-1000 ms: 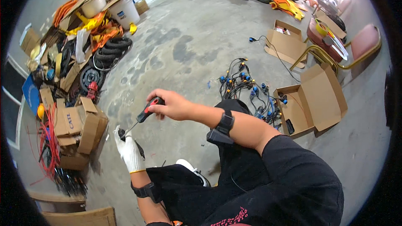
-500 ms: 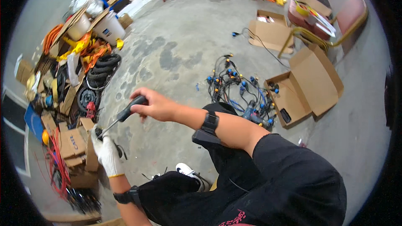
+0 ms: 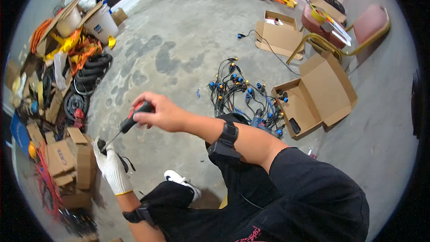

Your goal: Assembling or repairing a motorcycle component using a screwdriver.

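My right hand (image 3: 162, 113), bare, is wrapped round the black and red handle of a screwdriver (image 3: 127, 124). Its thin metal shaft slants down to the left. The tip meets a small black part (image 3: 102, 145) pinched in the fingers of my left hand (image 3: 113, 170), which wears a white knit glove. A short black cable (image 3: 130, 164) hangs beside that glove, seemingly from the part. The part's exact kind is too small to make out. Both hands are over the concrete floor, left of my knees.
A tangle of black cables with blue connectors (image 3: 233, 83) lies ahead of my knees, a drill (image 3: 257, 118) beside it. To its right is an open cardboard box (image 3: 309, 103). Flattened cartons (image 3: 62, 157), tyres (image 3: 92, 71) and buckets (image 3: 102, 24) crowd the left wall. A pink chair (image 3: 369, 22) stands far right.
The screwdriver handle has turned in my right hand, and its red part now shows. My view has shifted slightly to the right. The left hand still pinches the black part.
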Motion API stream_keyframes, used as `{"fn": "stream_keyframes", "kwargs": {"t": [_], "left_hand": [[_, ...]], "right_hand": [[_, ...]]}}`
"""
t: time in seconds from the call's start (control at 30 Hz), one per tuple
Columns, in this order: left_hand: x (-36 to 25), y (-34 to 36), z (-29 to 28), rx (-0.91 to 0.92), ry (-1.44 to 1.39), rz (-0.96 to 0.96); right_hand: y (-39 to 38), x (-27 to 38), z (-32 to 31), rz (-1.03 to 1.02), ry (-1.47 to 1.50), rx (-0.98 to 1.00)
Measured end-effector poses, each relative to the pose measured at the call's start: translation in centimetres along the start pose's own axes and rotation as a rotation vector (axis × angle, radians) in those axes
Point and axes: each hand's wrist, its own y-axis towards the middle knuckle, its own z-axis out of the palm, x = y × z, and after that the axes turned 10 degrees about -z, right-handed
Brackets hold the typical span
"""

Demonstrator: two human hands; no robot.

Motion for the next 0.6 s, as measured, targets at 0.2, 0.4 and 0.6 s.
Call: {"fn": "stream_keyframes", "kwargs": {"t": [0.2,0.4,0.6], "left_hand": [[2.5,1.3,2.5,0.105,0.055,-0.125],[2.4,3.0,3.7,0.083,0.036,-0.157],[3.6,4.4,4.8,0.046,0.221,-0.256]], "right_hand": [[2.5,-2.1,-1.1,0.334,-0.269,-0.136],[3.5,-3.2,-0.8,0.079,-0.132,0.047],[4.4,-3.1,-0.3,0.432,-0.34,0.022]]}}
